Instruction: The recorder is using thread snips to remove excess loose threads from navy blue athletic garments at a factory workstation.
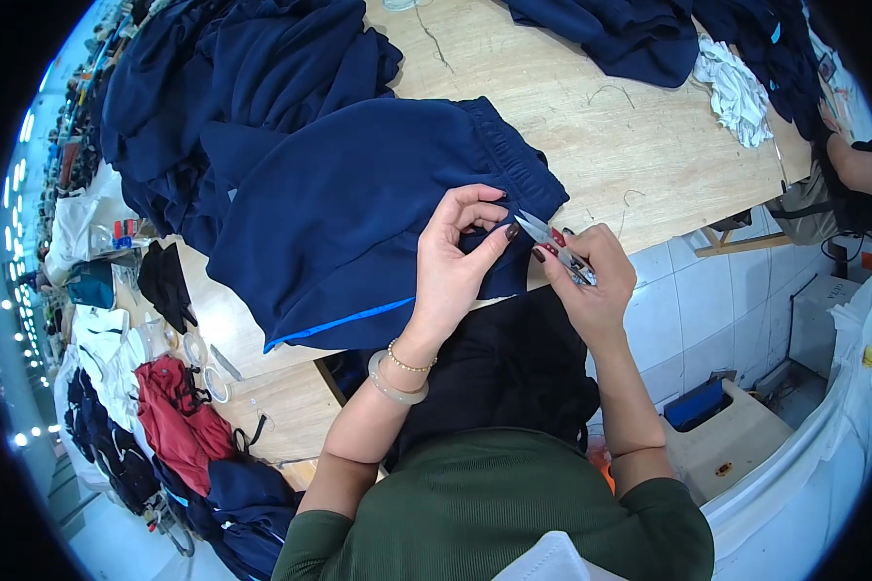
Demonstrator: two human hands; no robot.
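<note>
Navy trousers [349,194] with a gathered elastic waistband and a bright blue strip along one edge lie on the table in front of me. My left hand [460,242] is at the waistband end, its fingers curled and closed on the cloth; the exact pinch is partly hidden. In my right hand [596,276] are small thread snips [557,242] with red on the handles. Their pointed blades reach toward my left thumb, close over the navy cloth.
A big heap of navy garments [252,68] covers the far left. More navy cloth [610,39] and a crumpled white cloth [733,92] lie far right, near another person's arm [857,165]. Tape rolls [216,385] and a red garment [179,421] are at left.
</note>
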